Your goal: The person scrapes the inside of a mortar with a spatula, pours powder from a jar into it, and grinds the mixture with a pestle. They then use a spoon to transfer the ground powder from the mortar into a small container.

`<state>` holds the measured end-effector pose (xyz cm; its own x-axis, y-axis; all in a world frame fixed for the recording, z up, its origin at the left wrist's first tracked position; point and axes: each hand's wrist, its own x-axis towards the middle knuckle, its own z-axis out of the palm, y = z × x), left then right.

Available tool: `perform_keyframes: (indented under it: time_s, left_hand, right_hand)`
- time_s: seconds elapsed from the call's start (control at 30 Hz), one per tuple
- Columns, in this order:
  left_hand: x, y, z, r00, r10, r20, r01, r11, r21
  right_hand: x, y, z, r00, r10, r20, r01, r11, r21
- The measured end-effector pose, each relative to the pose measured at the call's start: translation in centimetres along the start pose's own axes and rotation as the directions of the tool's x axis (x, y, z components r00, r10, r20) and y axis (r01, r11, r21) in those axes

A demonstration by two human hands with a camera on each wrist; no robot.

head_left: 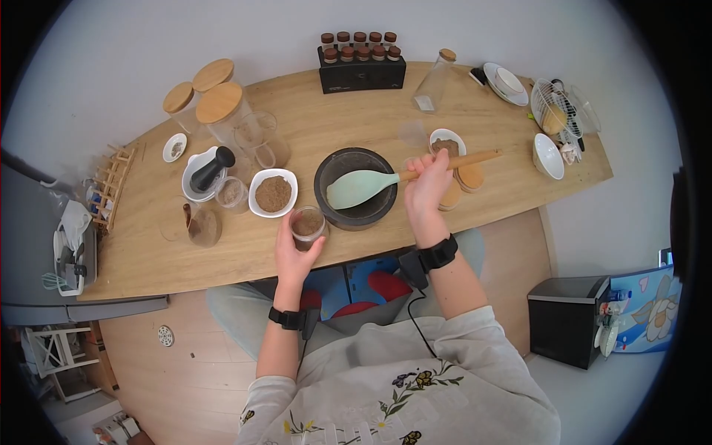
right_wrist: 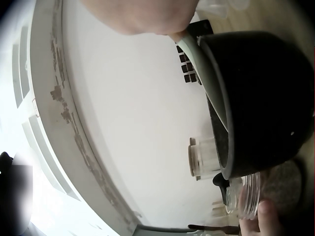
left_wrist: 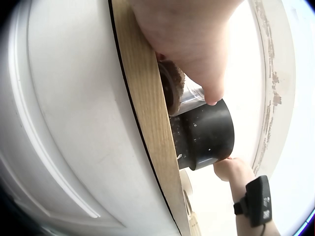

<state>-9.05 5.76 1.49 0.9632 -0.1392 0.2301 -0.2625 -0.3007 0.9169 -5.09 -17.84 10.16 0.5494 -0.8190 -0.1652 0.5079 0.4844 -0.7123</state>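
My left hand point(head_left: 293, 256) holds a clear jar point(head_left: 305, 222) of brown powder at the table's front edge, fingers and thumb around its sides. Just right of the jar stands a dark stone mortar point(left_wrist: 211, 130). My right hand point(head_left: 429, 189) grips the wooden handle of a mint-green spatula spoon point(head_left: 361, 190). The spoon's head lies over the mortar's opening in the head view and dips behind the near rim in the right wrist view. Left of the mortar is a white bowl point(head_left: 294, 184) heaped with brown powder. What lies inside the mortar is mostly hidden.
A black pestle point(head_left: 215, 167) rests in a white bowl at left, among glass jars and wooden-lidded canisters point(head_left: 220, 104). Behind stand a spice rack point(head_left: 362, 76) and a corked bottle point(head_left: 434, 85). At right are small jars point(head_left: 470, 176), a white bowl point(head_left: 548, 156) and a wire basket point(head_left: 552, 100).
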Motion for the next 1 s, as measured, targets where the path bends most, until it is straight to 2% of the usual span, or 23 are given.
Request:
perform_keyframes:
  time_s: [0.27,0.43,0.63,1.0]
  left_hand:
    - [-0.03,-0.23,0.04,1.000,0.003,0.000,-0.003,1.000,-0.007]
    - [0.03,-0.37,0.24,0.999,0.038,-0.039,-0.038,0.999,0.001]
    - [0.01,-0.30,0.10,1.000,0.011,-0.001,-0.011,1.000,-0.011]
    - [0.11,0.19,0.07,0.999,0.037,-0.027,-0.037,0.999,0.008]
  right_hand:
    - [-0.06,0.12,-0.54,0.999,-0.011,0.032,0.010,0.999,0.038]
    - [-0.36,0.13,-0.52,1.000,-0.016,-0.005,0.016,0.998,0.057]
    - [-0.54,0.07,-0.56,1.000,-0.016,0.004,0.016,0.998,0.067]
    - [-0.73,-0.08,-0.42,1.000,-0.007,-0.013,0.008,0.997,0.076]
